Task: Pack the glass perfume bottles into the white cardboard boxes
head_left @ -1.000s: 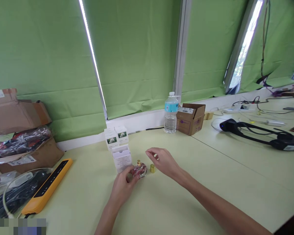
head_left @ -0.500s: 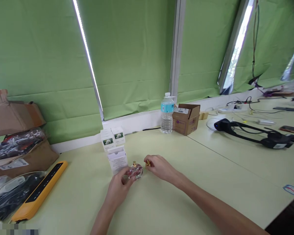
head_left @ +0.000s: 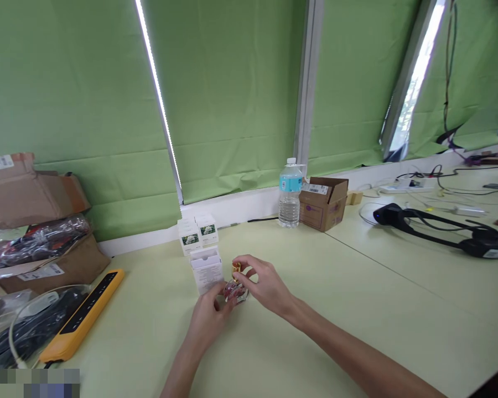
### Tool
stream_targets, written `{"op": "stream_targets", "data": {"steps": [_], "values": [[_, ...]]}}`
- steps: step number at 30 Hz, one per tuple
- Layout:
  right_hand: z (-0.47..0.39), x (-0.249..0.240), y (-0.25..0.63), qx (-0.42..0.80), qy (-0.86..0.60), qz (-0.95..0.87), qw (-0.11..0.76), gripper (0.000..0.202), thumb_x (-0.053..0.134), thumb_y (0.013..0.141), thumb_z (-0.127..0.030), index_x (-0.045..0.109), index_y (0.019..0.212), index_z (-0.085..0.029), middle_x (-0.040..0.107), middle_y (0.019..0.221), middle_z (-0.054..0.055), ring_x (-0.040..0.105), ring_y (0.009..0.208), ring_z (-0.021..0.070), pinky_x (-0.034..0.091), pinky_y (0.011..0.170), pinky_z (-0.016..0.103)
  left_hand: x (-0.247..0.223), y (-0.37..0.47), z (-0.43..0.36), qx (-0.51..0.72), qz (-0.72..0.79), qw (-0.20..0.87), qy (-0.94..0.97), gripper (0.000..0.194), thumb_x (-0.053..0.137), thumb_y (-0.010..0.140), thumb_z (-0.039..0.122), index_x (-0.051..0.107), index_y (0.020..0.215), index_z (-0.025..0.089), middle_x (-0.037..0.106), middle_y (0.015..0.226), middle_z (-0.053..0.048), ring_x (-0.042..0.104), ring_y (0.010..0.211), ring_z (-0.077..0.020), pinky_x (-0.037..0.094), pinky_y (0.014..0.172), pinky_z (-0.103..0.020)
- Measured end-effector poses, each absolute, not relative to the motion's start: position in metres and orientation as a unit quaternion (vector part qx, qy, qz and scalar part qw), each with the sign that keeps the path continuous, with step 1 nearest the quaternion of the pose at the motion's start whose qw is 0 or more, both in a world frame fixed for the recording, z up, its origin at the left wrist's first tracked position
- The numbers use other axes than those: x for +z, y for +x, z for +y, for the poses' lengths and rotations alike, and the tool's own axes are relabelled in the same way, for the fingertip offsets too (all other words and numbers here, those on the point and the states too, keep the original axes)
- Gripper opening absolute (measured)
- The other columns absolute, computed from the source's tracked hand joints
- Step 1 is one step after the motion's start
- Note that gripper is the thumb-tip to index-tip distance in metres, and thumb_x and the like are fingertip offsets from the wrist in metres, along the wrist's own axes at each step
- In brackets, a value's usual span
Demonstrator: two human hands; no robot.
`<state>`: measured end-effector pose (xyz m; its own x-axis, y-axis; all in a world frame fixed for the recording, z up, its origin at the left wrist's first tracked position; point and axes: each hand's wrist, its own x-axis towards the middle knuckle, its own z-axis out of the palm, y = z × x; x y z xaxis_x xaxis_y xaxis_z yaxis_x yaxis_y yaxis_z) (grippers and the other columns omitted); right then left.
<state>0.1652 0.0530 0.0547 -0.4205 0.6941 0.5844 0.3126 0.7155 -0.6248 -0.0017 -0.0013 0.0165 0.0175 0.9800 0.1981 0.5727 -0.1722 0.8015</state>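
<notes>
A round glass bottle [head_left: 237, 292] with a pinkish tint stands on the pale table, and my left hand [head_left: 211, 310] grips its left side. Directly over the bottle's neck, my right hand [head_left: 266, 283] pinches a gold cap [head_left: 236, 269] between thumb and fingers. Whether the cap touches the neck is hidden. Just behind my left hand is an open white box [head_left: 207, 271] with its flap up. Beyond it stand small white boxes [head_left: 199, 235] with flower pictures.
A water bottle [head_left: 289, 199] and an open cardboard box [head_left: 323, 209] stand near the wall. To the left are an orange power strip [head_left: 83, 318] and stacked cartons [head_left: 37, 199]. A black headset [head_left: 435, 229] with cables lies at the right.
My right hand has moved left with the gold cap, from beside the bottle to over its neck. My left hand still holds the bottle. The view has shifted slightly.
</notes>
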Motion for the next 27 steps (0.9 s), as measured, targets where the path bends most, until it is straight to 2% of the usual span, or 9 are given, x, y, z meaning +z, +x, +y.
{"op": "stream_targets", "data": {"steps": [4,8,13,17,22,27], "values": [[0.052,0.051,0.168,0.166,-0.305,-0.848,0.4,0.023,0.053,0.089,-0.03,0.059,0.11,-0.024,0.066,0.104,0.004,0.062,0.093,0.0174,0.053,0.079,0.03,0.021,0.0,-0.003,0.387,0.579,0.264,0.668,0.029,0.047,0.083,0.039,0.062,0.101,0.023,0.063,0.085,0.0,0.04,0.053,-0.0098,0.033,0.056,-0.024],[0.053,0.05,0.171,0.119,-0.292,-0.86,0.402,0.025,0.05,0.091,-0.03,0.06,0.113,-0.024,0.067,0.108,0.006,0.061,0.101,0.0184,0.051,0.087,0.032,0.022,0.0,-0.004,0.388,0.58,0.263,0.666,0.029,0.047,0.083,0.038,0.063,0.101,0.023,0.063,0.085,0.0,0.04,0.053,-0.01,0.033,0.056,-0.024],[0.057,0.049,0.174,0.087,-0.273,-0.865,0.412,0.022,0.047,0.092,-0.029,0.064,0.105,-0.023,0.068,0.103,0.005,0.061,0.097,0.0178,0.051,0.085,0.032,0.02,0.0,-0.003,0.387,0.586,0.261,0.662,0.03,0.048,0.081,0.038,0.063,0.101,0.022,0.063,0.084,-0.001,0.039,0.052,-0.0101,0.033,0.054,-0.024],[0.059,0.049,0.176,0.076,-0.269,-0.872,0.402,0.023,0.05,0.091,-0.03,0.065,0.107,-0.024,0.068,0.104,0.005,0.061,0.097,0.0184,0.05,0.085,0.032,0.02,0.0,-0.003,0.387,0.583,0.262,0.664,0.03,0.047,0.081,0.039,0.063,0.101,0.022,0.062,0.082,-0.001,0.039,0.052,-0.0097,0.033,0.054,-0.024],[0.057,0.051,0.176,0.083,-0.273,-0.878,0.384,0.022,0.051,0.091,-0.031,0.065,0.105,-0.024,0.068,0.103,0.005,0.06,0.096,0.0183,0.049,0.084,0.032,0.018,-0.001,-0.002,0.388,0.58,0.268,0.664,0.029,0.047,0.082,0.039,0.062,0.102,0.023,0.062,0.084,0.0,0.039,0.053,-0.0098,0.032,0.055,-0.024],[0.056,0.054,0.174,0.104,-0.285,-0.881,0.363,0.016,0.051,0.091,-0.03,0.065,0.096,-0.024,0.069,0.097,0.002,0.061,0.091,0.017,0.049,0.082,0.03,0.017,-0.002,-0.001,0.38,0.577,0.268,0.671,0.027,0.048,0.083,0.038,0.062,0.1,0.024,0.062,0.084,0.0,0.039,0.054,-0.0097,0.032,0.054,-0.024]]}}
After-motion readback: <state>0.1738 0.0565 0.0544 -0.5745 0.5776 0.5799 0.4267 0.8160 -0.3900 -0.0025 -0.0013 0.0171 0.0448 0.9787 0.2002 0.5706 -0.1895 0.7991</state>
